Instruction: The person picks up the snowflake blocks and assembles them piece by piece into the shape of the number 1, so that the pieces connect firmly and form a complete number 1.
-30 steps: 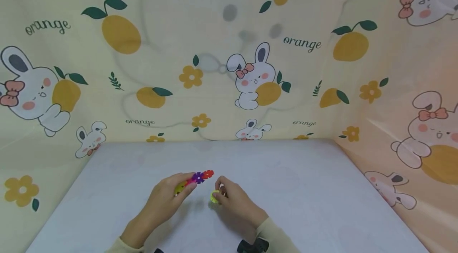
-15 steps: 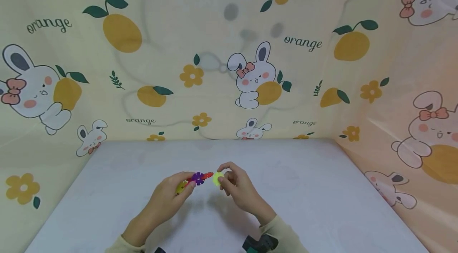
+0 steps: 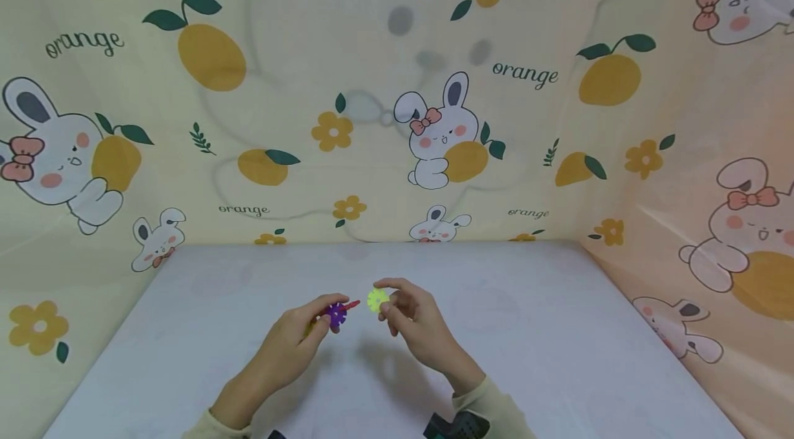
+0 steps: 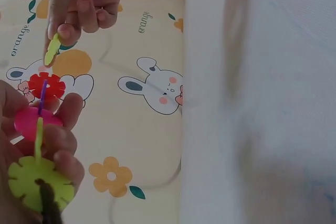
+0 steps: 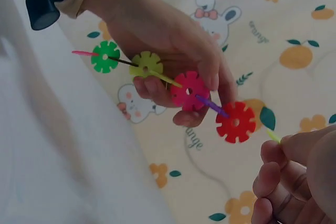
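My left hand holds a chain of slotted plastic discs joined edge to edge. In the right wrist view, the chain runs from a green disc through a yellow-green disc and a pink disc to a red disc at its free end. A purple disc sits just before the red one, beside my left fingertips. My right hand pinches a single yellow disc between thumb and index finger. In the head view a small gap separates it from the red end.
Both hands are above a white tabletop, their shadows falling on it. Behind and beside the table hangs a cream cloth printed with rabbits and oranges. A dark wrist device sits at the right sleeve.
My right hand has risen with the yellow disc and come level with the chain's red end. My left hand has turned the chain, so the red disc now shows edge-on in the head view.
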The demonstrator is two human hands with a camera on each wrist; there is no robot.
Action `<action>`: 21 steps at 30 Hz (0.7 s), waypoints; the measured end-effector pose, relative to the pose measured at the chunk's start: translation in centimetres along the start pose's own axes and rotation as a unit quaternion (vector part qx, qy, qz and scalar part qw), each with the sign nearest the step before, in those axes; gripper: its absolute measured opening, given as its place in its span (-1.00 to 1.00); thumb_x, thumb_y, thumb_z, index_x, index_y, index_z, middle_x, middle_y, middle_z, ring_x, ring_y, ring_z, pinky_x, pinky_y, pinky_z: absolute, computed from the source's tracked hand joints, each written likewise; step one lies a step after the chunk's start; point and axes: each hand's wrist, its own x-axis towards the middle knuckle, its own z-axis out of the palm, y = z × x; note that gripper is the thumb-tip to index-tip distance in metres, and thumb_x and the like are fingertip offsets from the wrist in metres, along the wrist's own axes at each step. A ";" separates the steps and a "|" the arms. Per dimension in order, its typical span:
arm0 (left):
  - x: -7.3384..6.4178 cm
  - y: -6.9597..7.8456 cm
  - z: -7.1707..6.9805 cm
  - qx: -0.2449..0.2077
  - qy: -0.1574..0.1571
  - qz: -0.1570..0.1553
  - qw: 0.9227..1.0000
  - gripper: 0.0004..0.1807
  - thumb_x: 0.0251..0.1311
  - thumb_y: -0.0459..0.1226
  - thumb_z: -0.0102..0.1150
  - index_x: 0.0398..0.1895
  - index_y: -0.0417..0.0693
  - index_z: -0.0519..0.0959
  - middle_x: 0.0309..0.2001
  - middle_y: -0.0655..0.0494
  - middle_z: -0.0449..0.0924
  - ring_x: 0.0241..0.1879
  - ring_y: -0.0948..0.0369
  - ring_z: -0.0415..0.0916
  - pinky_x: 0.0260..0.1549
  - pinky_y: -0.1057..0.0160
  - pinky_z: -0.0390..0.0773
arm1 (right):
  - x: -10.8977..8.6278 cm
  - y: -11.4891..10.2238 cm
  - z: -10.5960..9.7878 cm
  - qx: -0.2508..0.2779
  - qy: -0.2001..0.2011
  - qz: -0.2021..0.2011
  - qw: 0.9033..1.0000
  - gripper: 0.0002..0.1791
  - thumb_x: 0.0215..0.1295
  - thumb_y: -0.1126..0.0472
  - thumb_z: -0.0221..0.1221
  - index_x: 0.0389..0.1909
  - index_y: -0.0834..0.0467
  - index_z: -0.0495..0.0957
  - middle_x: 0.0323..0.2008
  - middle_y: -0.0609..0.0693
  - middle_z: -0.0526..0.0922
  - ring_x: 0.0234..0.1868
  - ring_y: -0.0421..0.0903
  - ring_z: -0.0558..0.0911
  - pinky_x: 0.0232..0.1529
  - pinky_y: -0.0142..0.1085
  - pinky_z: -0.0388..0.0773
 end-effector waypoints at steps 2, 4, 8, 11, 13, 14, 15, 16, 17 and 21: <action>0.1 -0.1 0.1 -0.003 -0.001 0.005 1.000 -0.68 0.50 -0.29 -0.04 0.17 0.10 0.60 -0.31 0.23 0.66 -0.44 0.39 0.43 -0.48 0.39 0.40 | -0.1 -0.1 0.0 -0.001 -0.003 -0.001 1.000 -0.64 0.49 0.33 0.08 0.25 0.16 0.49 -0.31 0.37 0.63 -0.54 -0.27 0.49 -0.39 -0.41 0.54; 0.1 -0.1 0.1 -0.007 -0.002 0.008 1.000 -0.72 0.51 -0.24 -0.02 0.14 0.10 0.61 -0.31 0.21 0.67 -0.40 0.36 0.48 -0.46 0.38 0.43 | -0.1 -0.2 0.1 -0.002 -0.007 0.001 1.000 -0.63 0.49 0.34 0.08 0.26 0.14 0.50 -0.30 0.36 0.64 -0.53 -0.26 0.50 -0.37 -0.40 0.54; 0.2 -0.2 0.1 -0.016 -0.006 0.011 1.000 -0.75 0.51 -0.14 0.03 0.10 0.11 0.62 -0.31 0.22 0.65 -0.37 0.32 0.53 -0.43 0.38 0.49 | -0.2 -0.4 0.1 -0.001 -0.012 0.003 1.000 -0.62 0.47 0.35 0.09 0.26 0.16 0.50 -0.30 0.35 0.64 -0.53 -0.26 0.50 -0.35 -0.40 0.55; 0.2 -0.2 0.1 -0.030 -0.011 0.012 0.999 -0.76 0.50 -0.12 0.05 0.08 0.09 0.62 -0.30 0.24 0.64 -0.36 0.36 0.53 -0.39 0.38 0.53 | -0.2 -0.5 0.2 0.003 -0.015 0.005 1.000 -0.62 0.47 0.36 0.10 0.26 0.18 0.49 -0.29 0.36 0.64 -0.53 -0.26 0.52 -0.35 -0.39 0.56; 0.1 -0.2 0.1 -0.040 -0.013 0.017 0.999 -0.78 0.49 -0.15 0.07 0.06 0.06 0.62 -0.30 0.23 0.64 -0.35 0.39 0.54 -0.37 0.38 0.55 | -0.2 -0.5 0.2 0.008 -0.018 0.005 1.000 -0.61 0.46 0.36 0.11 0.27 0.19 0.49 -0.29 0.37 0.65 -0.53 -0.25 0.53 -0.34 -0.39 0.56; 0.1 -0.2 0.0 -0.044 -0.014 0.018 0.999 -0.78 0.49 -0.15 0.07 0.05 0.05 0.62 -0.30 0.23 0.64 -0.36 0.39 0.54 -0.38 0.38 0.55 | -0.2 -0.5 0.3 0.010 -0.020 0.005 1.000 -0.60 0.45 0.35 0.12 0.27 0.19 0.48 -0.28 0.38 0.65 -0.53 -0.25 0.54 -0.34 -0.40 0.56; 0.1 -0.2 0.0 -0.049 -0.014 0.021 0.998 -0.79 0.49 -0.17 0.08 0.04 0.03 0.62 -0.31 0.22 0.64 -0.36 0.38 0.54 -0.38 0.38 0.55 | -0.2 -0.5 0.3 0.012 -0.021 0.006 1.000 -0.59 0.45 0.35 0.13 0.29 0.19 0.47 -0.28 0.38 0.65 -0.53 -0.25 0.55 -0.35 -0.40 0.56; 0.1 -0.1 0.0 -0.052 -0.014 0.025 0.998 -0.79 0.48 -0.18 0.08 0.04 0.02 0.62 -0.31 0.21 0.64 -0.36 0.36 0.55 -0.39 0.38 0.55 | -0.2 -0.5 0.3 0.014 -0.023 0.007 1.000 -0.57 0.45 0.34 0.14 0.30 0.18 0.47 -0.28 0.38 0.65 -0.54 -0.25 0.56 -0.35 -0.40 0.55; 0.1 -0.1 0.0 -0.056 -0.014 0.027 0.998 -0.80 0.48 -0.18 0.08 0.03 0.01 0.62 -0.32 0.21 0.64 -0.36 0.35 0.55 -0.39 0.38 0.55 | -0.2 -0.4 0.4 0.016 -0.024 0.007 1.000 -0.56 0.44 0.34 0.15 0.31 0.18 0.46 -0.28 0.38 0.65 -0.54 -0.25 0.56 -0.35 -0.40 0.55; 0.1 -0.1 0.1 -0.063 -0.017 0.027 0.998 -0.81 0.48 -0.20 0.09 0.00 0.00 0.62 -0.35 0.21 0.64 -0.36 0.36 0.54 -0.40 0.38 0.54 | -0.2 -0.3 0.5 0.026 -0.030 0.012 0.999 -0.54 0.45 0.33 0.15 0.34 0.21 0.44 -0.27 0.37 0.65 -0.54 -0.25 0.57 -0.34 -0.39 0.57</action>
